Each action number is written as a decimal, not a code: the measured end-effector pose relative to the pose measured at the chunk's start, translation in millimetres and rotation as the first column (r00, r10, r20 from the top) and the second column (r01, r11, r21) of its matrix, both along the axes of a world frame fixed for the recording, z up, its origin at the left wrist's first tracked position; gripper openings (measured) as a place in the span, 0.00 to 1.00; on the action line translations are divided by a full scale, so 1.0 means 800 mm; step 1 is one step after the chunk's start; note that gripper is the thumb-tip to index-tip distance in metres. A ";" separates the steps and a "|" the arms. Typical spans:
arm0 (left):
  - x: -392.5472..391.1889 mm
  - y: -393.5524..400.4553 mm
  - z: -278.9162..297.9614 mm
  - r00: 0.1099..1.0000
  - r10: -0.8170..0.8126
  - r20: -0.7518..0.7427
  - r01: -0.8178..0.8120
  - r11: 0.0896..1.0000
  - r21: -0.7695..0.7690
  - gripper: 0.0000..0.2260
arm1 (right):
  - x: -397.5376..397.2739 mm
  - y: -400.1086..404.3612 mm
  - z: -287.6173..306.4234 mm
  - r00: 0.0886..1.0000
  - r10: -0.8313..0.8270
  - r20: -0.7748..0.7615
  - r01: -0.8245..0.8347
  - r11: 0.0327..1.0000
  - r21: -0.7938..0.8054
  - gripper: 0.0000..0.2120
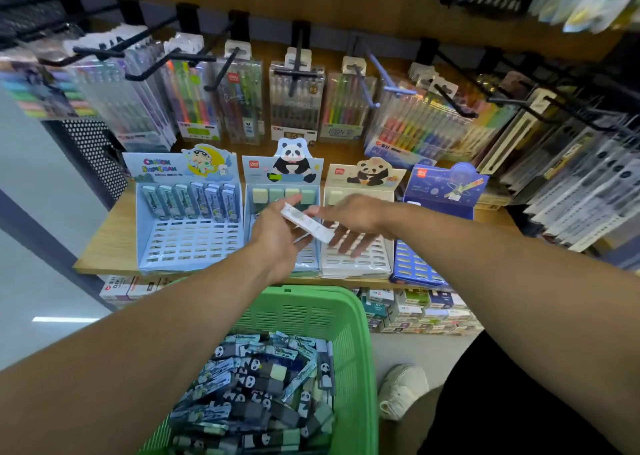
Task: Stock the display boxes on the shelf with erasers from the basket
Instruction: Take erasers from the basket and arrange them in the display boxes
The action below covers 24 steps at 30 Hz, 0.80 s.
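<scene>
- A person's two bare arms reach over a green basket toward four display boxes on a wooden shelf.
- The left hand, above the basket's far rim, has its fingers and thumb curled round a long white eraser pack, held tilted in the air in front of the panda box.
- The right hand, just right of the pack, has its fingers spread and relaxed; its fingertips point down over the slotted white box. Whether it touches the pack cannot be told, as the hands are blurred.
- The basket, nearest the camera, is piled with erasers in dark panda and blue wrappers.
- Beyond the basket's left side stands a light-blue box, with one back row of sleeved erasers and bare slots in front.
- The panda box, straight beyond the basket, shows a back row of pale green erasers.
- Beyond the basket's right corner is a dark-blue box, right of the white one.
- Pen packs hang on black hooks above the boxes.
- A white shoe rests on the floor, right of the basket.
</scene>
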<state>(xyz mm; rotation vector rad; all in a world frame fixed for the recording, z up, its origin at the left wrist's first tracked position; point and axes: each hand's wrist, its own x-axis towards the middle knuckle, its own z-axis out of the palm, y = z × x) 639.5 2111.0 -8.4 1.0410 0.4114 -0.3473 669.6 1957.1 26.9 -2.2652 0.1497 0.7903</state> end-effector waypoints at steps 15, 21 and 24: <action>-0.041 -0.106 -0.032 0.533 -0.838 0.113 0.457 0.398 0.795 0.24 | -0.031 -0.161 0.019 0.690 -0.716 0.104 0.596 0.644 0.480 0.10; -0.043 -0.129 -0.069 0.095 -0.970 -0.224 0.060 -0.219 0.974 0.30 | -0.026 -0.214 0.004 0.731 -0.451 0.512 0.526 0.850 -0.004 0.09; -0.040 -0.134 -0.083 0.070 -0.942 -0.328 -0.072 -0.333 0.940 0.33 | -0.016 -0.220 -0.010 0.775 -0.245 0.583 0.402 0.903 -0.155 0.03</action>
